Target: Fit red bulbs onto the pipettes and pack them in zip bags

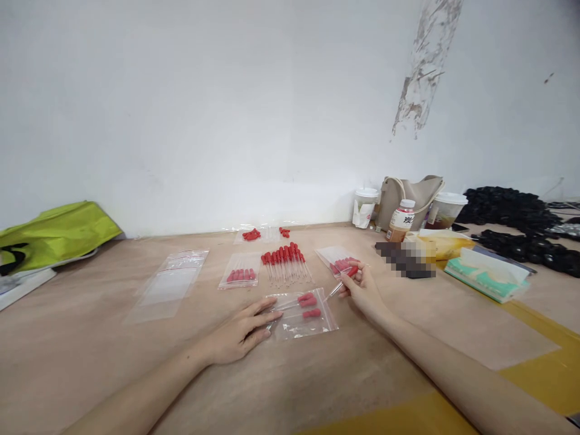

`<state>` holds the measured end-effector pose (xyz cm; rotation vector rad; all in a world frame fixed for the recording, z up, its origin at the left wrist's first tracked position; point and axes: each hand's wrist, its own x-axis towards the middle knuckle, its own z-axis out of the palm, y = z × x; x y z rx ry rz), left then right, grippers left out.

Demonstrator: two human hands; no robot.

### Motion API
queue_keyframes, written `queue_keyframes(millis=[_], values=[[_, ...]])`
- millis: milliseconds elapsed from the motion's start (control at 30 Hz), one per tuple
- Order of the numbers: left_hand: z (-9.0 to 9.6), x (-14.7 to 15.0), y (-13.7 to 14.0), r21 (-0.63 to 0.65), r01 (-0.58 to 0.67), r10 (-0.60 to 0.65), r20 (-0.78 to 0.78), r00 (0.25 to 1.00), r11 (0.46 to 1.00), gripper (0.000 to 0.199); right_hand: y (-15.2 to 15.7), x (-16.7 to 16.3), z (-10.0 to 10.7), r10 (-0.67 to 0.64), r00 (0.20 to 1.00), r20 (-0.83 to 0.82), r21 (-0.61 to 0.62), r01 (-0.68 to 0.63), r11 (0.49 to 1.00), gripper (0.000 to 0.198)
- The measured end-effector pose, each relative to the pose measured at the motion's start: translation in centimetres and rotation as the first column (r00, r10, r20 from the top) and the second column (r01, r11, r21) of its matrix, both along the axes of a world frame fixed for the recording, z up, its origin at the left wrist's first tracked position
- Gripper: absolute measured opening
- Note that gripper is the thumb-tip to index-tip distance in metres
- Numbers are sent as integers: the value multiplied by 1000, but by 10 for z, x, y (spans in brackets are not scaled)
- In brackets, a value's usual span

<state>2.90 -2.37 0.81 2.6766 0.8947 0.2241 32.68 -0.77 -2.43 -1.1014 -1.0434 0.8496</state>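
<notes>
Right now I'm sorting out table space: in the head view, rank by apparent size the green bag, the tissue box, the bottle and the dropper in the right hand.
1. Green bag, though cut off at the frame edge.
2. Tissue box.
3. Bottle.
4. Dropper, thinnest by far.
The bottle stands farther back, so its true size is unsure.

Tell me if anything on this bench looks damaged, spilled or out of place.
Nothing is spilled on the table. The one odd spot is the wall: a scraped, peeling patch at upper right. The droppers lie in a neat row, and the left hand pins a clear bag.
</notes>
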Motion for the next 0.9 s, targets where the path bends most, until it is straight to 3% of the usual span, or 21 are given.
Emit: queue_keyframes(millis=[400,500,600,667,733,800,900], values=[[0,0,0,5,1,-1,-10,1000,1000,39,-14,-6,-4,128,983,-128,-8,-130,991,46],[1,0,-1,7,-11,11,-2,1000,1000,41,-15,-5,-2,144,964,-223,-76,-164,983,37],[2,1,-2,12,-23,22,14,1000,1000,44,-17,-4,2,236,944,-231,-180,-280,943,29],[2,0,-3,14,-23,23,16,1000,1000,46,-19,-3,5,303,947,-108,-228,-320,920,26],[2,0,-3,17,-22,22,16,1000,1000,47,-21,0,7,344,931,121,-255,-306,917,24],[1,-1,-2,20,-22,21,14,1000,1000,48,-21,3,7,374,862,342,-244,-303,921,23],[1,0,-2,33,-20,20,17,1000,999,48,-19,3,4,362,798,482,-177,-316,932,22]])
